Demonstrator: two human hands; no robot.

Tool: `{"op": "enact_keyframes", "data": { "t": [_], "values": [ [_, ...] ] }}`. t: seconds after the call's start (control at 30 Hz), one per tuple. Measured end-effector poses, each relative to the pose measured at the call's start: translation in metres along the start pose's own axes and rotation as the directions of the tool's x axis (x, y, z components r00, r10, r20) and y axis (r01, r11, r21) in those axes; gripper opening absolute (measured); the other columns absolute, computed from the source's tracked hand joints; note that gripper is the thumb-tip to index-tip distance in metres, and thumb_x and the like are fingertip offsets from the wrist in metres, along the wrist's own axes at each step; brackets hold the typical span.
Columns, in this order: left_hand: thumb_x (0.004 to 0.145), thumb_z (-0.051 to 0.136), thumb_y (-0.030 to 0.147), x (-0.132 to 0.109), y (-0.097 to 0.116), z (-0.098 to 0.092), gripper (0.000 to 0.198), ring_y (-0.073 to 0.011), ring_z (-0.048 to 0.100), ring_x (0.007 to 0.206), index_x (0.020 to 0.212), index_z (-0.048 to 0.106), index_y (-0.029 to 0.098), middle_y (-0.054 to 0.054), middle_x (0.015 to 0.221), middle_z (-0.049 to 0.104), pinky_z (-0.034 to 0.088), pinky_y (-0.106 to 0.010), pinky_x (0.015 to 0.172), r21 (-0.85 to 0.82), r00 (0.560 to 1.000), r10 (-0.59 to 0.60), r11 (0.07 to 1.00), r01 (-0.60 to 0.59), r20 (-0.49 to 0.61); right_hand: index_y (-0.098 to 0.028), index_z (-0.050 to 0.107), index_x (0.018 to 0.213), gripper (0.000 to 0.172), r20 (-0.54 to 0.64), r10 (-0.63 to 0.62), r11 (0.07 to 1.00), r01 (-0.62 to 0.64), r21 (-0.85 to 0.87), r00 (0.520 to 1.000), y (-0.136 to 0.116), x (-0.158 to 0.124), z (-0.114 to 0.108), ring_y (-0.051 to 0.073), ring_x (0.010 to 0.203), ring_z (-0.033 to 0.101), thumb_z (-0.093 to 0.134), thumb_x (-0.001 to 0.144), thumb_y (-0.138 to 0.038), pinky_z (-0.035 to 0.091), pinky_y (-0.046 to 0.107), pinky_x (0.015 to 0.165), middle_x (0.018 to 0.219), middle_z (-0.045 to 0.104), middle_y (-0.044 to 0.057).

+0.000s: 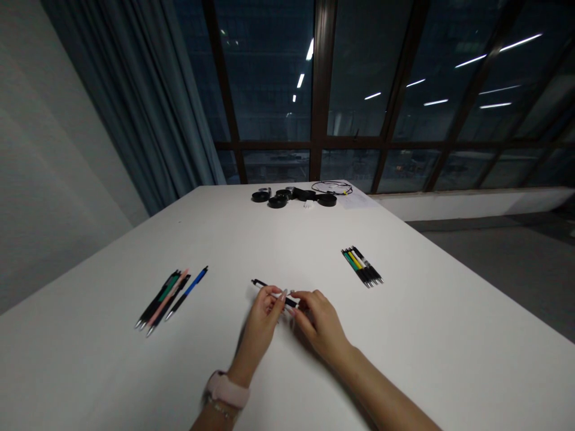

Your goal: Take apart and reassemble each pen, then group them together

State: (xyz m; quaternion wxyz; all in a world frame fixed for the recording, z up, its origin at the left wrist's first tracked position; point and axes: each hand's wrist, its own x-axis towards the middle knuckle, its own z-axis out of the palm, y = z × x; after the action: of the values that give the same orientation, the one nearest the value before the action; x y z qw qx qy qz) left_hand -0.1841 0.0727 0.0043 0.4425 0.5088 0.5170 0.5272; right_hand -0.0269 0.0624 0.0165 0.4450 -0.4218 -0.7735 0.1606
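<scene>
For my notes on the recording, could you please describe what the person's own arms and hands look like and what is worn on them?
Both forearms are bare, with no sleeves in view. The left hand has long, pale-polished nails; its wrist carries a watch with a light pink band and, just below it, a thin bracelet. The right hand wears nothing visible: no ring, band or glove.

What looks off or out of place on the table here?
Nothing stands out. Both the left hand and right hand hold one black pen above the table. One group of pens lies left, another right, each neatly side by side. Black gear and a cable sit at the far edge.
</scene>
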Motion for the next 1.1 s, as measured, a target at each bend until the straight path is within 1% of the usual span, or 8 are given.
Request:
{"op": "enact_keyframes", "data": {
  "t": [0.13, 0.23, 0.47, 0.63, 0.8, 0.97, 1.03, 1.1],
  "values": [
    [0.073, 0.064, 0.058, 0.004, 0.000, -0.003, 0.043, -0.0110, 0.050, 0.050, 0.089, 0.050, 0.020, 0.005, 0.058, 0.058, 0.033, -0.022, 0.049, -0.012, 0.997, -0.011, 1.000, 0.010, -0.076, -0.020, 0.057, 0.114, 0.023, -0.058, 0.089, 0.996, -0.088, 0.025, 0.994, 0.003, 0.000, 0.000, 0.019, 0.080, 0.061, 0.046, 0.095, -0.024, 0.049, 0.032, 0.075, 0.088, 0.066, 0.005],
    [0.070, 0.065, 0.059, 0.006, 0.000, -0.005, 0.045, -0.0113, 0.051, 0.050, 0.087, 0.051, 0.020, 0.005, 0.057, 0.059, 0.033, -0.022, 0.047, -0.017, 0.992, -0.017, 1.000, 0.016, -0.122, -0.019, 0.052, 0.118, 0.026, -0.081, 0.136, 0.989, -0.130, 0.077, 0.987, 0.006, -0.001, 0.002, 0.018, 0.080, 0.062, 0.041, 0.096, -0.022, 0.049, 0.030, 0.073, 0.090, 0.065, 0.005],
    [0.072, 0.064, 0.058, 0.005, -0.001, -0.002, 0.043, -0.0115, 0.051, 0.050, 0.090, 0.051, 0.020, 0.003, 0.061, 0.061, 0.034, -0.022, 0.049, -0.003, 0.996, -0.024, 1.000, 0.024, -0.085, -0.018, 0.050, 0.120, 0.028, -0.083, 0.014, 0.996, -0.006, 0.091, 0.996, 0.001, -0.002, 0.003, 0.017, 0.076, 0.061, 0.043, 0.092, -0.017, 0.050, 0.028, 0.066, 0.087, 0.063, 0.006],
    [0.073, 0.064, 0.055, 0.002, 0.001, -0.001, 0.040, -0.0136, 0.056, 0.057, 0.089, 0.051, 0.021, 0.004, 0.061, 0.061, 0.038, -0.023, 0.054, 0.013, 0.997, -0.027, 1.000, 0.028, -0.067, -0.018, 0.049, 0.122, 0.030, -0.047, 0.013, 0.995, -0.009, 0.097, 0.999, 0.003, -0.002, 0.004, 0.017, 0.076, 0.061, 0.043, 0.092, -0.017, 0.050, 0.028, 0.066, 0.088, 0.064, 0.006],
    [0.073, 0.064, 0.055, 0.003, 0.000, -0.002, 0.039, -0.0135, 0.056, 0.056, 0.089, 0.052, 0.021, 0.004, 0.060, 0.061, 0.037, -0.023, 0.053, 0.021, 0.998, -0.017, 1.000, 0.019, -0.061, -0.018, 0.048, 0.123, 0.029, -0.004, 0.037, 0.994, -0.037, 0.098, 0.999, 0.002, -0.002, 0.004, 0.017, 0.076, 0.061, 0.042, 0.094, -0.020, 0.049, 0.027, 0.064, 0.089, 0.065, 0.006],
    [0.074, 0.063, 0.055, 0.006, -0.003, -0.004, 0.040, -0.0127, 0.054, 0.054, 0.089, 0.051, 0.020, 0.004, 0.060, 0.061, 0.035, -0.022, 0.051, 0.022, 0.996, -0.014, 1.000, 0.016, -0.084, -0.017, 0.049, 0.121, 0.028, -0.072, 0.142, 0.990, -0.143, -0.009, 0.987, 0.006, 0.002, 0.000, 0.018, 0.075, 0.064, 0.035, 0.097, -0.022, 0.048, 0.028, 0.065, 0.093, 0.068, 0.008],
    [0.074, 0.063, 0.056, 0.006, -0.003, -0.005, 0.040, -0.0127, 0.054, 0.054, 0.089, 0.051, 0.020, 0.004, 0.059, 0.061, 0.035, -0.022, 0.050, 0.028, 0.995, -0.010, 1.000, 0.013, -0.100, -0.016, 0.048, 0.121, 0.029, -0.087, 0.202, 0.971, -0.211, -0.110, 0.975, 0.012, 0.003, -0.002, 0.019, 0.076, 0.066, 0.033, 0.097, -0.020, 0.048, 0.030, 0.066, 0.094, 0.069, 0.010],
    [0.074, 0.063, 0.057, 0.006, -0.002, -0.005, 0.041, -0.0125, 0.053, 0.052, 0.089, 0.052, 0.021, 0.004, 0.059, 0.061, 0.034, -0.022, 0.049, 0.038, 0.994, -0.008, 0.999, 0.013, -0.110, -0.014, 0.049, 0.121, 0.029, -0.042, 0.231, 0.939, -0.234, -0.251, 0.972, 0.017, 0.003, -0.002, 0.022, 0.074, 0.068, 0.036, 0.096, -0.020, 0.047, 0.031, 0.064, 0.087, 0.071, 0.011]
  ]
}}
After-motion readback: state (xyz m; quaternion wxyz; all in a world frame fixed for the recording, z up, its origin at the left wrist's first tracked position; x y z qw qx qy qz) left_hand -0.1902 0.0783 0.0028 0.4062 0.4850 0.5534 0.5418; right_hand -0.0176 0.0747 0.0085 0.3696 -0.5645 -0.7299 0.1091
